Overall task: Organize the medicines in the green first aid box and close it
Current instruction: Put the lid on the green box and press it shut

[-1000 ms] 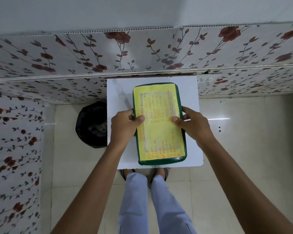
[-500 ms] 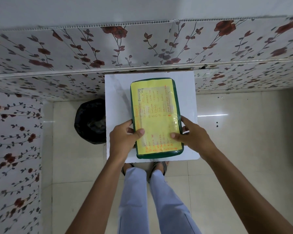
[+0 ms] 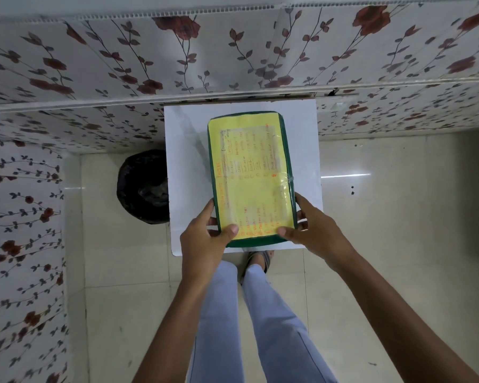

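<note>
The green first aid box [image 3: 250,175] lies closed on a small white table [image 3: 187,150]. A yellow sheet with orange handwriting under clear tape covers its lid. My left hand [image 3: 205,239] grips the box's near left corner, thumb on the lid. My right hand [image 3: 314,230] grips the near right corner, thumb on the lid as well. No medicines show; the inside of the box is hidden.
A black bin [image 3: 144,186] lined with a bag stands on the tiled floor left of the table. Flowered wall panels [image 3: 233,56] rise right behind the table. My legs and sandals [image 3: 257,258] are just below the table's near edge.
Both hands have slid along the box's sides from its middle to the near corners. The box stays closed on the table.
</note>
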A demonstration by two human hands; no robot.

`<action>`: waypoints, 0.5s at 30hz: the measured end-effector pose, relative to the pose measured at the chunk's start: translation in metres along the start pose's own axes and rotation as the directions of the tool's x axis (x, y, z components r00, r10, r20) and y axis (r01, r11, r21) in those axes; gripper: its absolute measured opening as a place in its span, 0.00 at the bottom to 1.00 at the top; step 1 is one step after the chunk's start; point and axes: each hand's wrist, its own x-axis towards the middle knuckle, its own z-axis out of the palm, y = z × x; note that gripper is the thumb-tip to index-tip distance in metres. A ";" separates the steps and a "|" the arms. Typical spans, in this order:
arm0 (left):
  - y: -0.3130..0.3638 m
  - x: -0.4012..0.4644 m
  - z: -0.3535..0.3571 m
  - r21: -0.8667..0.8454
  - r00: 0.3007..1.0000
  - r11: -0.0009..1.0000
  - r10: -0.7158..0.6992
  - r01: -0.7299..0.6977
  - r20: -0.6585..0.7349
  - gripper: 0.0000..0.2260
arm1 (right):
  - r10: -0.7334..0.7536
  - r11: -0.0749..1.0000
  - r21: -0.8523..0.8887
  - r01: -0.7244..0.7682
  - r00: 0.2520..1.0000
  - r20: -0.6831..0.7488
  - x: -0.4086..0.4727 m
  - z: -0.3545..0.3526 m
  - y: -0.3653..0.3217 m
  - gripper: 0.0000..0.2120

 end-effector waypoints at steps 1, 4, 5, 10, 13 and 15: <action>-0.003 -0.002 0.002 0.003 1.000 1.000 -0.003 0.003 -0.016 0.28 | -0.020 1.000 -0.011 0.019 1.000 -0.024 -0.002 0.002 0.001 0.34; -0.007 0.002 0.006 0.026 0.999 1.000 -0.005 0.006 -0.048 0.28 | -0.050 0.999 -0.014 0.049 0.997 -0.064 -0.002 0.005 0.004 0.33; -0.008 0.003 0.006 0.031 0.999 0.999 -0.002 0.004 -0.041 0.28 | -0.047 0.999 -0.004 0.047 0.997 -0.063 -0.002 0.006 0.005 0.33; -0.003 0.009 0.003 0.064 1.000 0.998 0.016 -0.015 -0.003 0.28 | -0.061 0.997 0.048 0.065 0.995 -0.075 -0.006 0.009 0.004 0.32; -0.001 0.010 0.003 0.086 0.999 0.996 0.037 -0.038 0.004 0.27 | -0.033 0.997 0.072 0.038 0.997 -0.075 -0.003 0.009 0.006 0.32; 0.000 0.009 0.004 0.088 0.999 0.995 0.043 -0.043 0.001 0.27 | -0.020 0.996 0.084 0.025 0.997 -0.068 -0.002 0.009 0.008 0.33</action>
